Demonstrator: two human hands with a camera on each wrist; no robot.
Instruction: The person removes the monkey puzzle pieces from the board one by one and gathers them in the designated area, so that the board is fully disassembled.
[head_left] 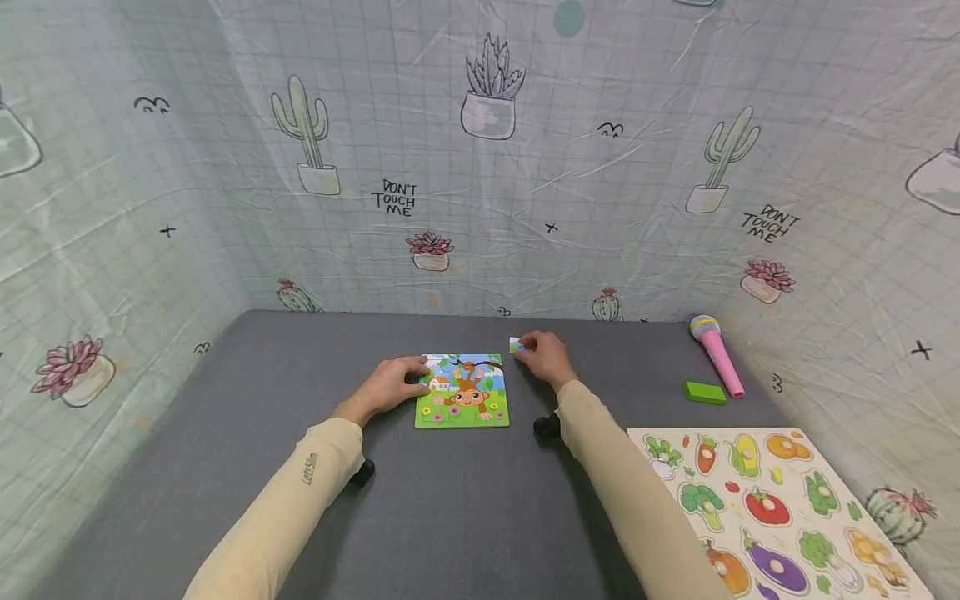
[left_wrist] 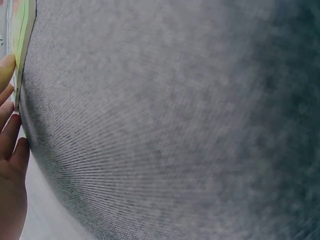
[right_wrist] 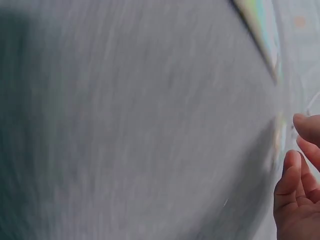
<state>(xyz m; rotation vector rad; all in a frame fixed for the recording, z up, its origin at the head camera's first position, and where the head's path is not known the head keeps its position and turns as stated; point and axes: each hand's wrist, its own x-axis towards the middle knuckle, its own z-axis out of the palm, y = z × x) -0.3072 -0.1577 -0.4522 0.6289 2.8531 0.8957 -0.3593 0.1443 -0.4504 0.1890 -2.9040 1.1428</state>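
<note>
Pink microphone [head_left: 721, 358]: head view only; right hand [head_left: 548, 359] pinches piece [head_left: 514, 343]; relaxed left hand [head_left: 387, 387] touches puzzle [head_left: 467, 393].

The head view looks forward and down from behind the fingers [head_left: 414, 364]. The wrist views sit low, closer to them; head and left share the puzzle [head_left: 467, 404].

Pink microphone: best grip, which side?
Take the pink microphone mid-handle, likely from above, fingers across its width: it lies on its side, head away from the person, handle long and slim. The green block sits left of the handle's near end and the printed cloth rises to the right, so sideways looks tighter.
</note>
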